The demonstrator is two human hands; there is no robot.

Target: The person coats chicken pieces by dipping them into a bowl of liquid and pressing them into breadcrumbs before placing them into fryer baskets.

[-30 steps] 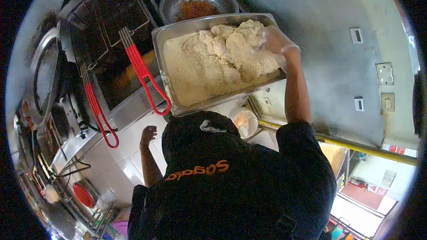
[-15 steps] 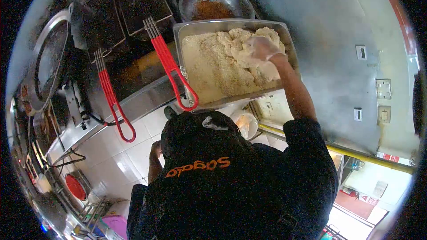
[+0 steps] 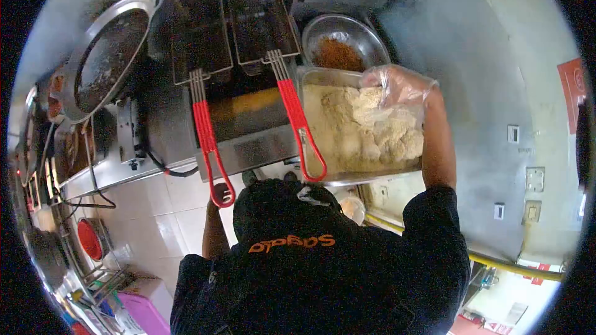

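Note:
My right hand (image 3: 402, 87), in a clear plastic glove, is over the back right of a metal tray (image 3: 338, 75) full of pale flour (image 3: 335, 142). Its curled fingers close at the top of a flour-coated piece (image 3: 372, 97). Other coated lumps (image 3: 400, 139) lie heaped in the flour below the wrist. My left hand (image 3: 220, 195) is low at the left, overlapping the looped end of a red fryer basket handle (image 3: 208, 133); its fingers are mostly hidden. A dark cap and shirt (image 3: 323, 273) fill the lower middle of the view.
Two wire fryer baskets (image 3: 202, 40) hang left of the tray, the second red handle (image 3: 292, 108) reaching close to its edge. Behind the tray stands a metal bowl (image 3: 316, 28) with reddish-brown crumbs. A large pan (image 3: 112, 56) is at far left, and a steel wall (image 3: 459, 56) rises at right.
My right hand has risen out of the heap toward the tray's back edge, its fingers now curled. My left hand now overlaps the left basket handle. The whole view has shifted.

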